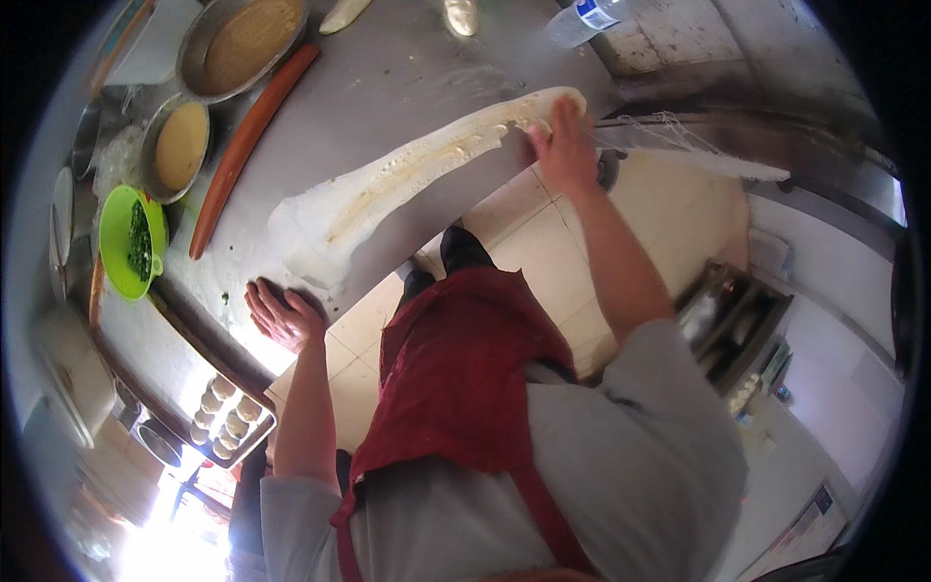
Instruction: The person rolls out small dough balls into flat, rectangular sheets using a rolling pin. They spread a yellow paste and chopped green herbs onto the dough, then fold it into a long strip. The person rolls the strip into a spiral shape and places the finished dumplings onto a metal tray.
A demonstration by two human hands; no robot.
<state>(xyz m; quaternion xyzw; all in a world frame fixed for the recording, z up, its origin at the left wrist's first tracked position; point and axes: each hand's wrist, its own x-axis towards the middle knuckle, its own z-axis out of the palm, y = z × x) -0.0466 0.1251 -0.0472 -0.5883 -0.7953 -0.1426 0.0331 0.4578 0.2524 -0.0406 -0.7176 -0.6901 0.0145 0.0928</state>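
A long, thin strip of pale dough (pixel 407 171) stretches diagonally over the metal worktable (pixel 349 102), with a yellowish paste smeared along its middle. At its far right end my right hand (pixel 569 149) rests on the dough, slightly blurred. Whether the fingers pinch the dough or only press it I cannot tell. My left hand (pixel 285 317) lies flat at the table's front edge, holding nothing, just beyond the strip's thin, wide left end. Behind the strip lies a reddish-brown rolling pin (pixel 251 149).
Bowls of brown paste (pixel 251 47) and yellowish paste (pixel 178 145) stand left, near a green bowl (pixel 113 247) of chopped greens. A tray (pixel 251 445) holds several filled dough pieces (pixel 236 425). Dough pieces (pixel 460 16) and a plastic bottle (pixel 585 22) are at the back.
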